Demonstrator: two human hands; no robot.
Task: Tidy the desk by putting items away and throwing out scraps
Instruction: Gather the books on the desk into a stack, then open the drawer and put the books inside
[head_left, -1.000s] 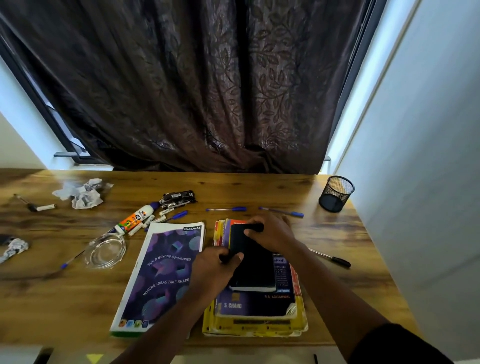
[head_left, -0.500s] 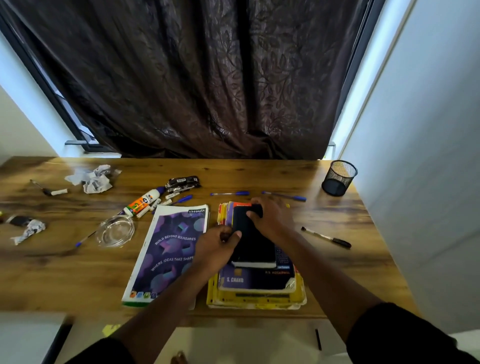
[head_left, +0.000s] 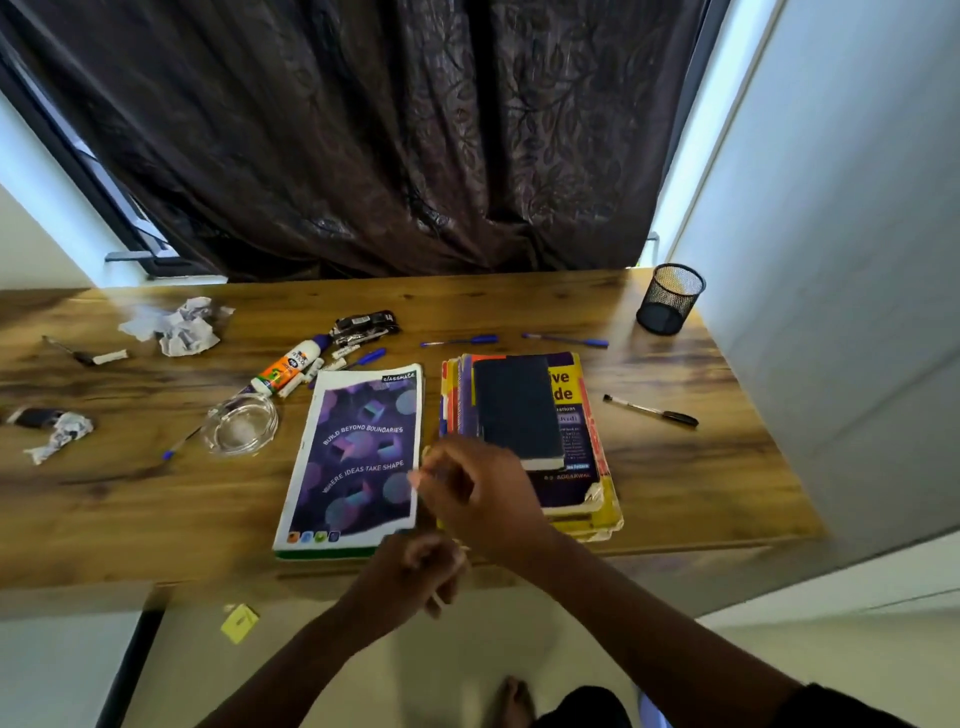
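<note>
- Right hand (head_left: 478, 499) sits just below the middle of the frame, over the seam between the two book piles. It's motion-blurred, fingers look loosely curled with nothing in them, so I'd call it relaxed and empty.
- Left hand (head_left: 415, 571) is lower down, right at the desk's near edge. It's blurry too. The fingers are bent, and I honestly can't tell if they're pinching anything.
- Just above the right hand, a dark notebook (head_left: 517, 408) lies flat on top of the book stack (head_left: 597, 467): purple and yellow covers, slightly fanned out, right of centre.
- Touching that stack on its left is the purple classmate notebook (head_left: 353, 457), flat on the wooden desk (head_left: 130, 499).
- Further left there's a clear glass ashtray (head_left: 240, 423) with a blue pen (head_left: 179, 447) poking out beside it.
- Above those, a glue bottle (head_left: 288, 366) lies on its side next to a black packet (head_left: 366, 325) and some small markers.
- Two blue pens (head_left: 460, 341) lie behind the stack, and a black pen (head_left: 652, 411) is to its right.
- The mesh pen cup (head_left: 670, 299) stands upright in the desk's far right corner.
- Crumpled paper (head_left: 179, 327) is in the upper left of the desk, and another scrap (head_left: 57, 436) is by the left edge.
- A yellow sticky note (head_left: 239, 622) is on the floor, lower left.
</note>
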